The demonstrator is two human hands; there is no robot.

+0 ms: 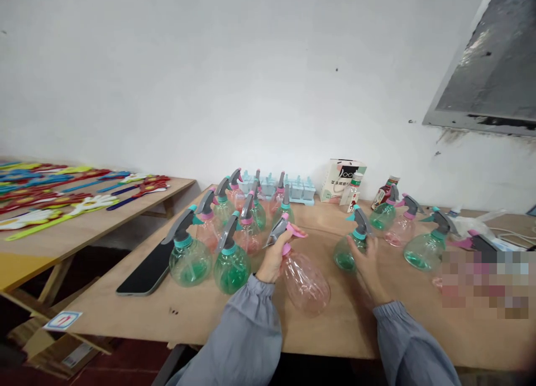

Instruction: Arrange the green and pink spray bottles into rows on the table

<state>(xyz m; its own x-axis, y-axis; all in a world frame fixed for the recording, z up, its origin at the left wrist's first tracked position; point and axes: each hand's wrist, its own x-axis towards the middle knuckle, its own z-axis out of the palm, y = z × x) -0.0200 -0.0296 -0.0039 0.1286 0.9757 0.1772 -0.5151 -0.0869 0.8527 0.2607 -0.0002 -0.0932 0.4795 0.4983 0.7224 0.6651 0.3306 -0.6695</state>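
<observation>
The left hand is wrapping around the neck and grey-and-pink trigger head of a transparent pink, pear-shaped plastic spray bottle. The bottle is leaning, its rounded base pointing toward four o'clock; whether it is touching the brown wooden table is unclear. A firm neck hold that avoids squeezing the lever should serve best.

The right hand is curving thumb and fingers about a transparent green, rounded plastic spray bottle at three o'clock from the left hand; I cannot tell whether they are gripping. Steadying it near the collar probably beats pinching its smooth body.

Pink and green spray bottles are crowding ten o'clock, so the left arm needs care there.
</observation>
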